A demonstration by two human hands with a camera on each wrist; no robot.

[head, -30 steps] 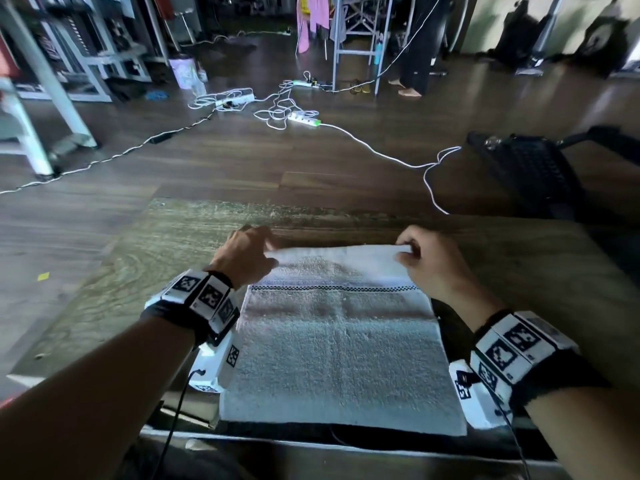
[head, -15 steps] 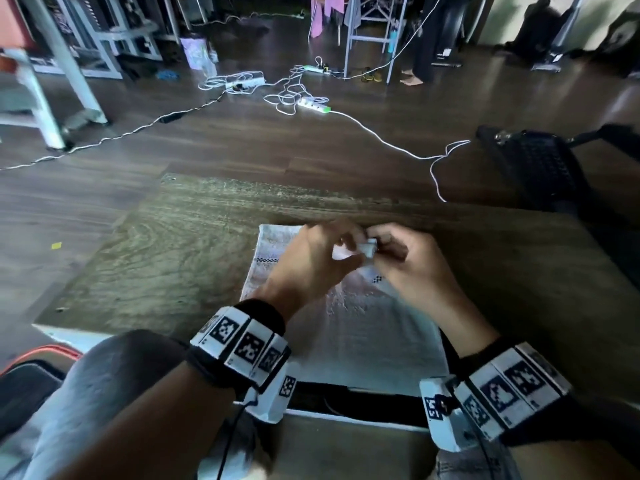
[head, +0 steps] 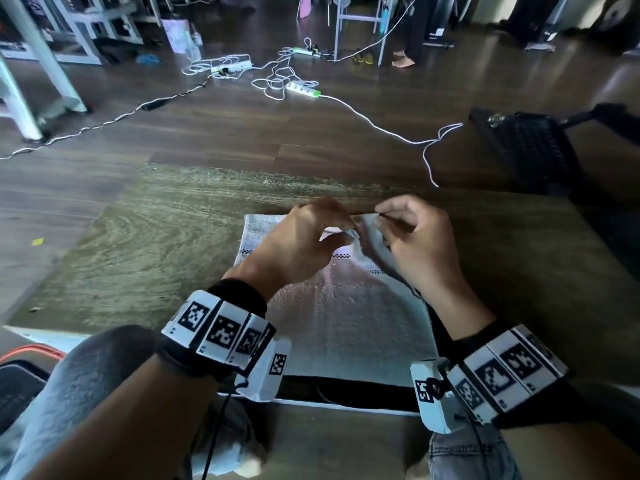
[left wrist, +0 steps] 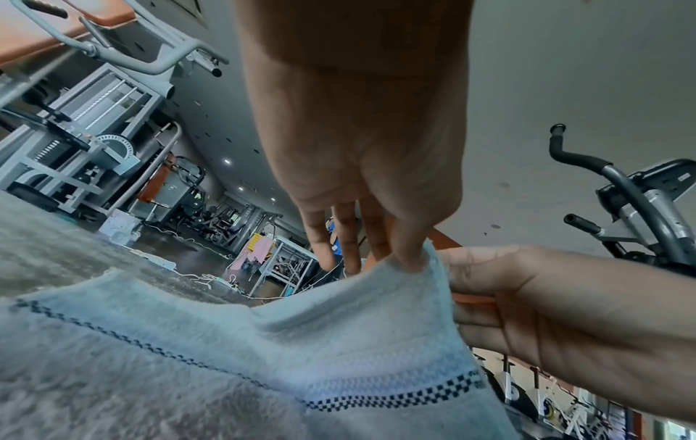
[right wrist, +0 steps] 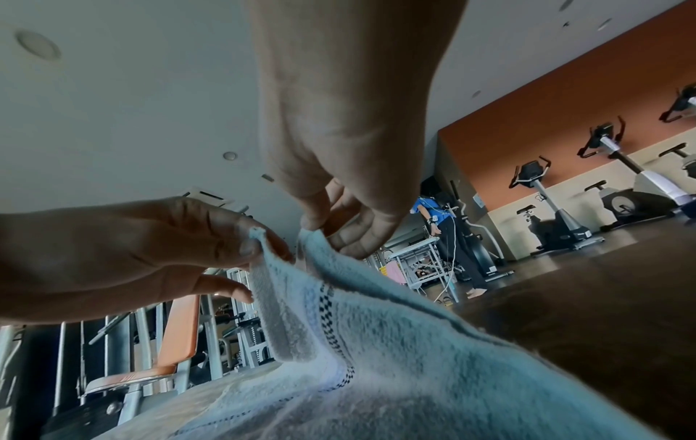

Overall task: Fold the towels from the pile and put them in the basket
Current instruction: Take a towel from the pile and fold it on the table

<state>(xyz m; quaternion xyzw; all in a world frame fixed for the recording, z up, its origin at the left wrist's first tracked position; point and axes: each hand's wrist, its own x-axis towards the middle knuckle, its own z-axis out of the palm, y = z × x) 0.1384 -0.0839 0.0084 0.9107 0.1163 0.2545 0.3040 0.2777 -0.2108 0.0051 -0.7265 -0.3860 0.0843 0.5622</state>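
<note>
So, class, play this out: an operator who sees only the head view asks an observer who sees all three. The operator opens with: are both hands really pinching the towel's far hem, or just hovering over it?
Observer: Pinching. In the left wrist view the left hand nips the hem of the towel at its thumb, and its other fingers hang straight, off the cloth.
Operator: And the right?
Observer: The right wrist view shows the right hand pinching its own bit of hem, raised off the table, a small gap from the left's pinch.
Operator: Who is behind the table?
Observer: A person in a blue top; your view shows only the legs.
</note>
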